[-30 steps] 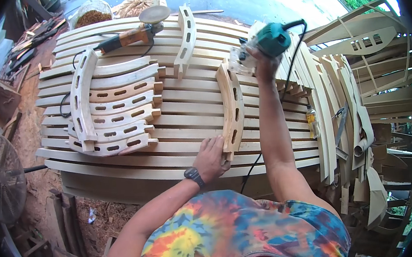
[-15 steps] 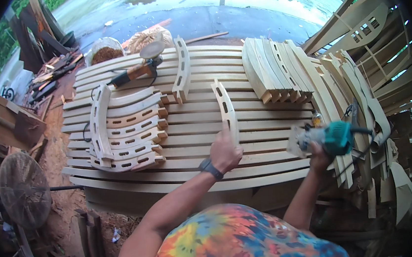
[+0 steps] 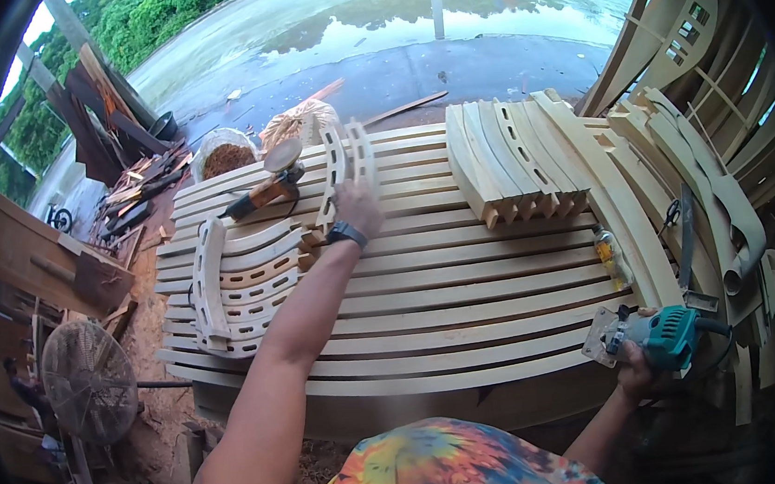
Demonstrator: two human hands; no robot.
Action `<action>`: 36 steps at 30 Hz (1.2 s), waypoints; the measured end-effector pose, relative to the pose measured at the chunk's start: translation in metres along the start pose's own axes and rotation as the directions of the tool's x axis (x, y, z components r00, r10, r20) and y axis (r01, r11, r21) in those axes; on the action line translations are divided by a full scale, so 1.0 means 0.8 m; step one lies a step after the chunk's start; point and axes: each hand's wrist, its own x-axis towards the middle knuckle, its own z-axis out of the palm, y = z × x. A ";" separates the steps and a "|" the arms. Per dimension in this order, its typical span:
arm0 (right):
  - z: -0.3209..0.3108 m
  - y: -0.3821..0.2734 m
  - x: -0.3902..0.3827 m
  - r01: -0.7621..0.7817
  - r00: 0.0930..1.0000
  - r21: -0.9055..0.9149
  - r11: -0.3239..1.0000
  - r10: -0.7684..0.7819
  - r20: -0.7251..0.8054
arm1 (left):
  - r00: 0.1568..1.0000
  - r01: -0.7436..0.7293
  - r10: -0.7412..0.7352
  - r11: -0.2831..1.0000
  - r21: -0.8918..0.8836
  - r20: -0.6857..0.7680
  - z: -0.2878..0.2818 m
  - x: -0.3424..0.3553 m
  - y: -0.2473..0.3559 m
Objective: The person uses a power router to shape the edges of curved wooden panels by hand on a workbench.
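Observation:
My left hand [image 3: 358, 209] reaches to the far side of the slatted table, closed on the near end of a curved slotted wood piece [image 3: 361, 151]. That piece is slightly smeared by motion and lies alongside another curved slotted piece [image 3: 333, 159] to its left. Off the table's right front corner, my right hand [image 3: 636, 369] grips a teal trim router [image 3: 673, 338] with a clear base plate. An angle grinder with a round disc [image 3: 264, 195] rests left of the slotted pieces. Nearer me on the left is a row of slotted curved pieces [image 3: 257, 287], with one [image 3: 209, 282] laid across their ends.
Curved boards stand together [image 3: 501, 156] at the far right of the slatted table [image 3: 451, 318]. A yellow-labelled clear bottle [image 3: 610, 258] lies near the right edge. Long boards and a handsaw [image 3: 686, 236] lie beyond it. A round fan [image 3: 90, 383] stands at left.
My left hand has carried the slotted piece from mid-table to the far left, beside the other one. The router in my right hand has moved lower and slightly right. The view has shifted.

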 end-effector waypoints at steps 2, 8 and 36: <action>-0.009 0.009 0.004 0.001 1.000 -0.002 1.000 -0.001 0.002 | 0.998 0.040 -0.046 0.993 0.112 0.050 0.006 0.004 -0.011; -0.021 0.021 0.019 -0.050 0.993 0.163 0.985 0.067 -0.102 | 0.990 -0.033 0.055 0.985 0.167 -0.128 0.020 -0.002 0.053; 0.027 -0.025 -0.037 -0.040 0.999 0.281 0.959 0.033 0.027 | 0.882 0.445 -0.295 0.782 -0.438 0.368 -0.072 -0.268 0.106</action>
